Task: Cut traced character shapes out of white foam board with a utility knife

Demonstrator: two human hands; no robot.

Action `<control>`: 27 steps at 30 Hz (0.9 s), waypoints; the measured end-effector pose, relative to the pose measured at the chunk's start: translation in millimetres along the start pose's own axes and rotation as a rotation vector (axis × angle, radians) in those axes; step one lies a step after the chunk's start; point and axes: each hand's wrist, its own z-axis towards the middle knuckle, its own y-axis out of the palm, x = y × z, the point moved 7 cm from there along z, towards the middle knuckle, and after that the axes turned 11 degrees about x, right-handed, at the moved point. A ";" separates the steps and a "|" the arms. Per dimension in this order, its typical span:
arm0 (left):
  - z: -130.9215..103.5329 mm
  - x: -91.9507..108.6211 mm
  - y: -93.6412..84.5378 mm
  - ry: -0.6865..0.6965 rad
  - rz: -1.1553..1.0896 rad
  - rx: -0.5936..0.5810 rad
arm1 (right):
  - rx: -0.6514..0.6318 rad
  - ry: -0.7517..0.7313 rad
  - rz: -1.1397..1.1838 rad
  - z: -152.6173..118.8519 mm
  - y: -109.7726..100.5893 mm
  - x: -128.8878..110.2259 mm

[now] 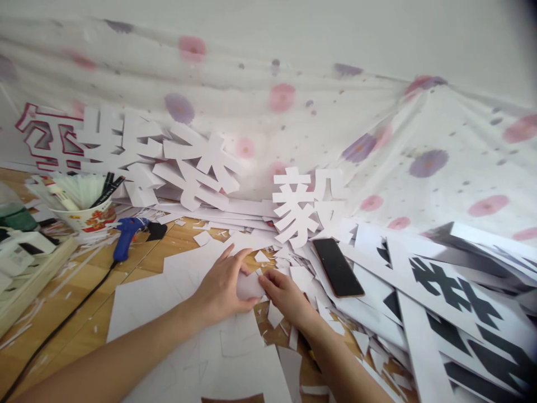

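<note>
A small white paper piece (249, 285) is between my two hands, above a large white sheet (138, 302) with faint pencil lines. My left hand (224, 285) curves around the piece's left side, thumb below and fingers above, touching it. With thumb and index finger pinched on its right edge, my right hand (283, 294) holds the same piece. Under and beyond my hands, many paper scraps (274, 316) lie on the wooden table (90, 291).
A blue glue gun (126, 238) with a black cord lies left, near a tub (94, 218) of glue sticks and markers. White cut-out characters (293, 204) stand at the back. A phone (338, 267) and cut sheets (419, 313) lie right.
</note>
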 end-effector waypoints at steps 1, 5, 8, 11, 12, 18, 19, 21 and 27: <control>-1.0 -1.0 0.4 -0.001 -0.002 -0.004 | 0.027 -0.002 -0.018 2.3 -3.3 1.1; -3.6 -5.4 0.7 0.001 -0.007 -0.031 | 0.109 0.032 -0.096 7.2 -24.7 12.7; -0.3 -9.0 -1.2 0.006 -0.019 -0.052 | 0.211 0.000 -0.296 5.6 -44.6 23.7; 8.6 -12.2 -2.9 0.019 -0.047 -0.095 | 0.249 -0.065 -0.580 -2.5 -53.4 32.7; 12.3 -12.5 -2.8 0.030 -0.066 -0.125 | 0.246 -0.067 -0.638 -6.5 -54.3 35.8; 30.2 -7.4 -4.1 0.066 -0.181 -0.323 | 0.102 0.033 -0.754 -33.4 -48.6 51.4; 31.4 -5.3 -6.0 0.074 -0.196 -0.329 | 0.059 0.061 -0.743 -36.5 -46.1 54.6; 31.7 0.0 -9.9 0.100 -0.219 -0.323 | 0.009 0.103 -0.710 -39.6 -43.6 60.8; 21.6 17.4 -9.5 0.160 -0.239 -0.341 | 0.086 0.067 -0.380 -32.6 -52.6 70.6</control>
